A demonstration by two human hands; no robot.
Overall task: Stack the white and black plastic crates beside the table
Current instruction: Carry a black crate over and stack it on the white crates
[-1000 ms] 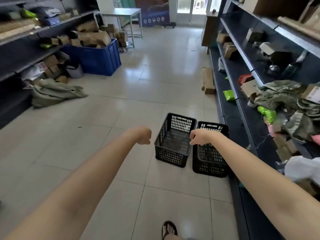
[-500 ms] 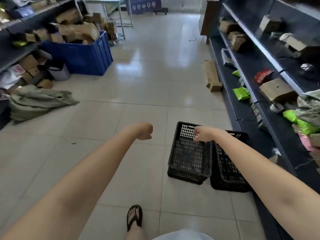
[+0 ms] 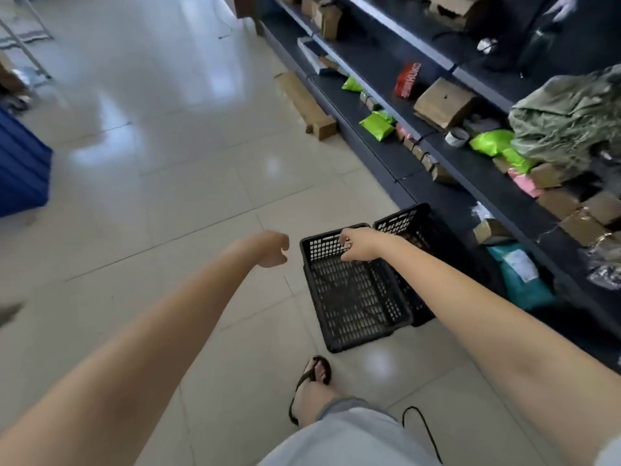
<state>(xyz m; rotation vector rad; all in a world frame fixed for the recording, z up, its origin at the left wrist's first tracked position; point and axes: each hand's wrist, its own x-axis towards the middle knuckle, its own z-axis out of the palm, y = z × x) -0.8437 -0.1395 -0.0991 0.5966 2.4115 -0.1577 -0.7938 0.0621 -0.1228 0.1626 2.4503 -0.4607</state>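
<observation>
Two black plastic crates stand side by side on the tiled floor against the right-hand shelving. The nearer, left crate [image 3: 353, 297] partly hides the right crate [image 3: 408, 223] behind it. My right hand [image 3: 354, 245] is stretched out with curled fingers and overlaps the far rim of the left crate. I see nothing in its grasp, and whether it touches the rim is unclear. My left hand [image 3: 274, 248] is curled into a loose fist just left of that crate and holds nothing. No white crate is in view.
Dark shelving [image 3: 477, 169] runs along the right, loaded with cardboard boxes, green bags and cloth. A long cardboard box [image 3: 304, 104] lies on the floor beside it. A blue bin [image 3: 20, 169] stands at the left edge. My sandalled foot [image 3: 312, 378] is just short of the crates.
I have moved closer and my view has tipped down and rolled, so the crates look larger and nearer. My right hand has shifted over the left crate's far rim. Both hands stay curled.
</observation>
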